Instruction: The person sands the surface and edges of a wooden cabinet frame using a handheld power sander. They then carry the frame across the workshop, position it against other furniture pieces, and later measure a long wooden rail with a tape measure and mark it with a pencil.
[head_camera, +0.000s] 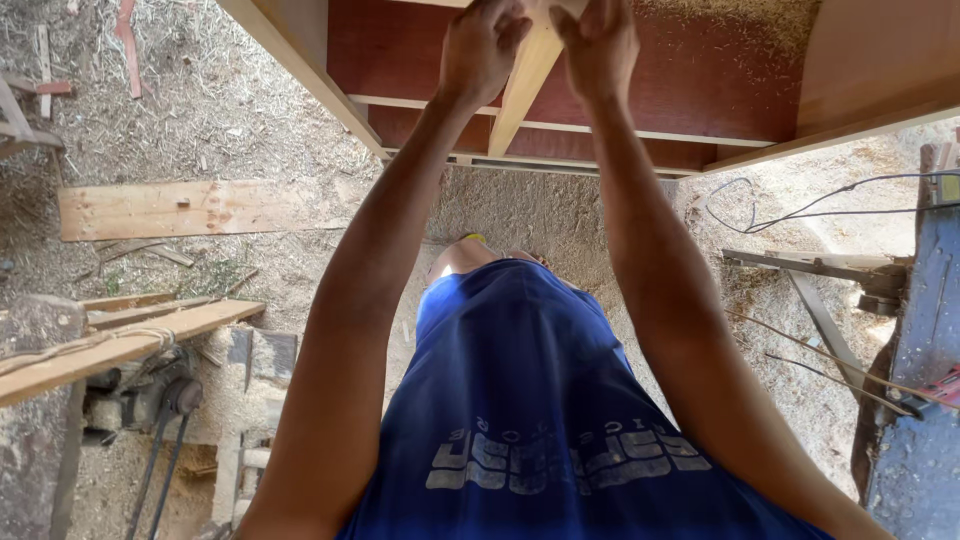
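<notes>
Outdoor carpentry spot, sawdust-covered ground (560, 215) all over. Nearest: blue shirt (520, 400) with a pale grey print low on the front, shown upside down, not read. A bare knee (462, 258) sticks out past the hem. Low left: a pale beam (120, 345) with rope over it, a small motor (150, 400) and black cables under it, partly hidden. Right edge: dark blue machine body (925, 330), cut off by the frame, a grey metal bracket (820, 265) beside it and a thin black wire (800, 205) looping on the sawdust. Mid left: a loose plank (190, 208) lies flat, long axis left-right.

Far, top centre: both arms reach up to a light wooden slat (522, 85). Its long axis runs diagonally, lower end pointing down-left toward the person, upper end cut off at the top edge. It lies across a red-brown panel frame (700, 80) with pale rails. Left hand (482, 45) is curled, fingers gripping the slat's left edge. Right hand (598, 40) is curled on the slat's right edge; fingertips are cropped, exact grip hard to tell.
</notes>
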